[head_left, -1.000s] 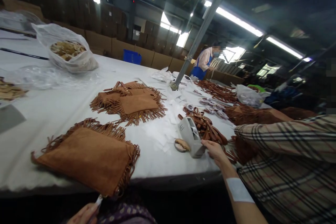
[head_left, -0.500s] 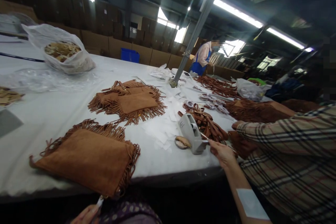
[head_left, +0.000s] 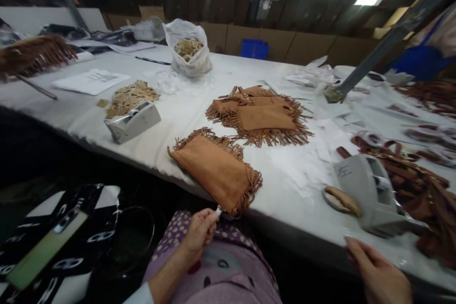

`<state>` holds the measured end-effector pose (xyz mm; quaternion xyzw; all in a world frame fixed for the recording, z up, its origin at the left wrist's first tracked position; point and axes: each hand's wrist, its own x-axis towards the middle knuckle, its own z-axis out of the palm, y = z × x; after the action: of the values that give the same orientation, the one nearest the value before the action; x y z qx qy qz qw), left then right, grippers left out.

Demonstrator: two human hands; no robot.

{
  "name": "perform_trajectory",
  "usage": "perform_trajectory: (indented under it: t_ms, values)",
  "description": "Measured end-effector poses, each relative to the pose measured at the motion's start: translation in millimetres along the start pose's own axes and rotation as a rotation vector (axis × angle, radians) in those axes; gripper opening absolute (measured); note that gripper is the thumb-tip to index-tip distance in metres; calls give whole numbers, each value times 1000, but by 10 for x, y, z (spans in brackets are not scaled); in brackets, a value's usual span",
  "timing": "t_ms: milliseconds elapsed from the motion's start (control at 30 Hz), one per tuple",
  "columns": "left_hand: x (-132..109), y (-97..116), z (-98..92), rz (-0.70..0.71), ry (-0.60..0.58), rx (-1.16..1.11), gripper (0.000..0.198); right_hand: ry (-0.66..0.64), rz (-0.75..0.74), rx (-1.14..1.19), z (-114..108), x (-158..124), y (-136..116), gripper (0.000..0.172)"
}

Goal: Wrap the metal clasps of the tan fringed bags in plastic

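Observation:
A brown suede fringed bag [head_left: 213, 164] lies flat at the table's front edge, its near corner toward my lap. My left hand [head_left: 203, 230] pinches a small white-wrapped zipper pull [head_left: 218, 211] at that corner. To the right, my right hand [head_left: 377, 266] is just off the table edge, thumb and finger together. A faint glint at its fingertips looks like a short piece of clear tape [head_left: 347, 237]. The nearest thing to that hand is a grey tape dispenser [head_left: 366, 194], with a tape roll [head_left: 342, 199] lying beside it.
More fringed bags [head_left: 267, 116] are piled behind. Brown straps [head_left: 420, 190] crowd the right. At left stand a second tape dispenser [head_left: 133, 121], tan pieces [head_left: 133, 97] and a white plastic bag [head_left: 190, 59]. A metal post [head_left: 377, 38] rises from the table. A phone [head_left: 46, 251] lies lower left.
My right hand has come away from the tape dispenser's cutting end, toward me. My view has swung left. My left hand still pinches the zipper pull, and the bag lies as before.

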<state>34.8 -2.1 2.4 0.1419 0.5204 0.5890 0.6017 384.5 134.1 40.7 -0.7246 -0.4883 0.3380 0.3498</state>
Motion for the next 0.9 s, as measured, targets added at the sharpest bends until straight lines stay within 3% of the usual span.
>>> perform_trajectory:
  t_ms: [33, 133, 200, 267, 433, 700, 800, 900]
  values:
    - [-7, -7, 2, 25, 11, 24, 39, -119, 35, 22, 173, -198, -139, 36]
    - [-42, -9, -6, 101, 33, 140, 40, -587, -72, 53, 748, -793, -660, 37]
    - [-64, 12, -32, 176, 46, 249, 38, -783, -140, 100, 1092, -1073, -945, 36]
    - [-83, 41, -69, 254, 58, 365, 35, -883, -182, 133, 1354, -1225, -1103, 35]
    - [-114, 78, -152, 367, 93, 560, 30, -903, -283, 60, 1703, -1281, -1157, 33]
    - [-115, 78, -216, 443, 80, 670, 30, -753, -326, -197, 1910, -1363, -1199, 30]
    - [-103, 60, -220, 420, 76, 667, 30, -695, -234, -177, 1957, -1392, -1110, 31]
    - [-95, 32, -212, 389, 77, 629, 30, -697, -21, -36, 1996, -1447, -970, 38]
